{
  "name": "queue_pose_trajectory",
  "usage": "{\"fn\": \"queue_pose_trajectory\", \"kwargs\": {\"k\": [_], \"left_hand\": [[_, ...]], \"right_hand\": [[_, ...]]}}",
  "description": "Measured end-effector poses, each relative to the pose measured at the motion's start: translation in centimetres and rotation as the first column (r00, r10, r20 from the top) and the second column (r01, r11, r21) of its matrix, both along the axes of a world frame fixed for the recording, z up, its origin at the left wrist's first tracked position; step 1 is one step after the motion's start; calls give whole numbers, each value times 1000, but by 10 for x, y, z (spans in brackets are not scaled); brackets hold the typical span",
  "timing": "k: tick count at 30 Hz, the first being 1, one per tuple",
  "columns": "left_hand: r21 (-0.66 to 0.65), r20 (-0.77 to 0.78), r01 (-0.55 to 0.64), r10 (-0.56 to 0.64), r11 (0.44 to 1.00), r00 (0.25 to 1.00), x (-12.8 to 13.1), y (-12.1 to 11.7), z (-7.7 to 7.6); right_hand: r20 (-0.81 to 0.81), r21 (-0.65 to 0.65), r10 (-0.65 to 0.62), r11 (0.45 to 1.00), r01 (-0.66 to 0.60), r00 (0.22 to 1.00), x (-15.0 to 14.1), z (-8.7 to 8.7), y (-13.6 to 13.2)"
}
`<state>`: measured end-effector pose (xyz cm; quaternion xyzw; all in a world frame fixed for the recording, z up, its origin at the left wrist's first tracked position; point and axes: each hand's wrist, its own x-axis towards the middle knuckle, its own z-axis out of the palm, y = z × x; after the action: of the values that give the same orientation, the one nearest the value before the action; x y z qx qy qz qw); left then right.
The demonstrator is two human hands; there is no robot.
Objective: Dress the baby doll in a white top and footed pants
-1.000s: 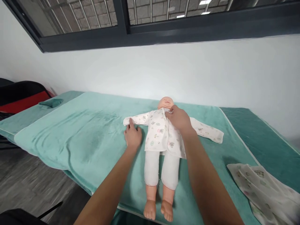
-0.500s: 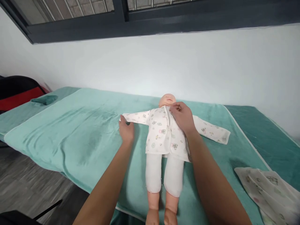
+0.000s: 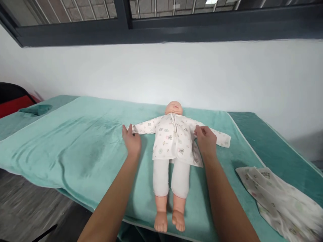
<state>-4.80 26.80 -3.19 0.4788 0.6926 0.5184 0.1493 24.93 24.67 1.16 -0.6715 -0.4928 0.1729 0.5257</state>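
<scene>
A baby doll (image 3: 173, 107) lies face up, its head toward the wall and bare feet toward me. It wears a white printed baby shirt (image 3: 165, 137), whose front panels meet down the middle, and white leggings (image 3: 160, 176). At the cuff of the left-side sleeve, my left hand (image 3: 132, 141) is open, fingers apart, with nothing visible in it. My right hand (image 3: 206, 139) is closed in a pinch beside the shirt, just under the right-side sleeve. Whether cloth is between its fingertips I cannot make out. That sleeve's end (image 3: 223, 139) lies flat beyond the hand.
A teal cover (image 3: 88, 134) spreads over the bed. Another printed white garment (image 3: 280, 198) lies crumpled at the right. Behind the bed are a white wall (image 3: 161, 74) and a dark window frame (image 3: 202, 30). A red and black chair (image 3: 12, 104) stands at far left.
My right hand has moved from the shirt's neckline down and outward to its right side. My left hand's fingers have come off the cuff. The camera view has shifted slightly.
</scene>
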Motion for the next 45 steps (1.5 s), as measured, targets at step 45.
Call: {"fn": "queue_pose_trajectory", "kwargs": {"k": [45], "left_hand": [[136, 505, 734, -684, 666, 527, 53, 17, 13]], "right_hand": [[-466, 225, 413, 911, -347, 782, -8, -24, 3]]}}
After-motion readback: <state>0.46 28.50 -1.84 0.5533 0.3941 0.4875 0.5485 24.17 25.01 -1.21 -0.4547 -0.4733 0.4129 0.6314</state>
